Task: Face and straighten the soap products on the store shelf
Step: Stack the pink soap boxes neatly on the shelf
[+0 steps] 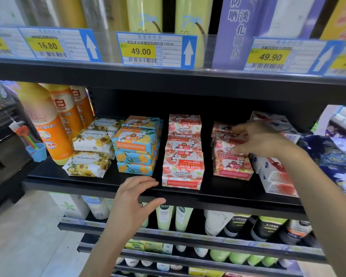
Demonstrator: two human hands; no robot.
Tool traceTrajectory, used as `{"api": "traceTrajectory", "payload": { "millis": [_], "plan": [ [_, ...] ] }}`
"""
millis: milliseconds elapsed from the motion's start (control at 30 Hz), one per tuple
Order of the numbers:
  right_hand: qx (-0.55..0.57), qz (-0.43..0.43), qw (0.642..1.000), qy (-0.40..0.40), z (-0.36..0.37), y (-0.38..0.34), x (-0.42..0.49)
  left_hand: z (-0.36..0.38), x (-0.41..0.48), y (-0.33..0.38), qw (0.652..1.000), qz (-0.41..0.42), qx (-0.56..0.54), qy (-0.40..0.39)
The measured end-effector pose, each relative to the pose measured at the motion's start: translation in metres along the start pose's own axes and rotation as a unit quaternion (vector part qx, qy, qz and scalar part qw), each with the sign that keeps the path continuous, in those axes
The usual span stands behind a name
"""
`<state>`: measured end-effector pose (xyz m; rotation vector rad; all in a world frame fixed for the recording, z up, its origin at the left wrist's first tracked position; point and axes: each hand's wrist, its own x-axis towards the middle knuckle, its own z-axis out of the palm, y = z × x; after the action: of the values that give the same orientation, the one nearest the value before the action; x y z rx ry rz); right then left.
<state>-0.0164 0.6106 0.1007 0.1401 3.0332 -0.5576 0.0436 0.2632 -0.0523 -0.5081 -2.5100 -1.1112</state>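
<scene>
the right hand [262, 140] reaches into the shelf [208, 194] and pinches the top box [225, 139] of the right pink soap stack [232, 168], fingers over its far edge and thumb at the near one, probably to square it with the boxes beneath, which sit slightly askew. the left hand [136, 194] rests at the shelf's front lip, fingers loose and apart, holding nothing, likely for balance. the middle pink stack [183, 168] faces forward with its print upside down. the blue stack [136, 148] and flowered bars [88, 162] lie crooked, so they likely need straightening too.
</scene>
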Motion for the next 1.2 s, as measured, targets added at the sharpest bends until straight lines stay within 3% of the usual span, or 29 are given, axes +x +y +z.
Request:
{"api": "traceTrajectory", "payload": {
  "millis": [267,433,667,800,967,1200],
  "plan": [
    [-0.054,0.012,0.998,0.009,0.017,-0.005,-0.008,0.0,-0.001,0.002,1.0,0.001,0.004,0.004],
    [-0.037,0.017,0.999,0.006,0.017,-0.001,-0.008,-0.001,-0.001,0.003,1.0,0.0,0.001,0.005],
    [0.033,0.013,0.997,0.062,0.022,-0.01,-0.024,0.0,-0.001,0.003,1.0,0.003,-0.002,0.009],
    [0.058,-0.04,0.993,0.099,0.015,-0.032,-0.042,0.0,-0.001,0.003,1.0,0.004,0.0,0.009],
    [0.045,-0.117,0.989,0.082,0.021,-0.073,-0.04,-0.001,-0.001,0.004,1.0,-0.006,0.003,0.004],
    [0.04,-0.155,0.984,0.073,0.049,-0.105,-0.021,0.0,-0.002,0.003,1.0,-0.014,-0.003,0.004]
  ]
}}
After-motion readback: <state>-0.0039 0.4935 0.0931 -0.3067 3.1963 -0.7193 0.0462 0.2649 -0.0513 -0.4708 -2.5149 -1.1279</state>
